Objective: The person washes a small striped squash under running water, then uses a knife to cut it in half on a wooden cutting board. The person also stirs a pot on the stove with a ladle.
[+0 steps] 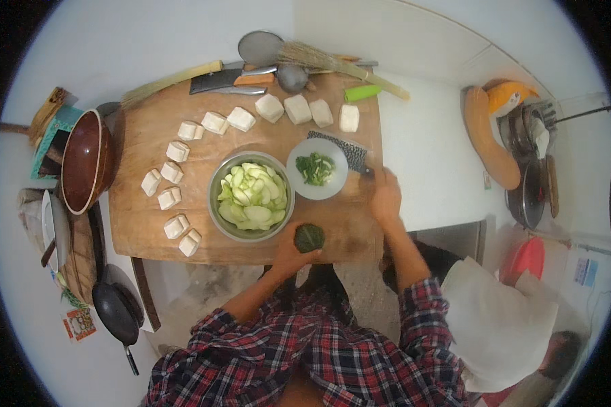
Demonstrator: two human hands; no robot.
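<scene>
My left hand (287, 250) grips a dark green, round-ended vegetable (309, 238) at the front edge of the wooden board (132, 229). The fingers of my right hand (385, 196) are closed on the dark handle of a knife with a dimpled blade (354, 154). That blade lies close to the board, partly hidden by a white bowl (317, 194) of chopped greens (315, 169). Left of this bowl stands a metal basin (213, 216) heaped with pale green vegetable slices (252, 197). Both vessels are just beyond my left hand.
Several white dough pieces (241, 118) form an arc across the board's left and back. Behind them lie a cleaver (215, 81), a ladle (292, 77), a strainer (260, 48) and a straw brush (326, 60). A brown basin (85, 162) leans at left. A white countertop (420, 152) adjoins the right side.
</scene>
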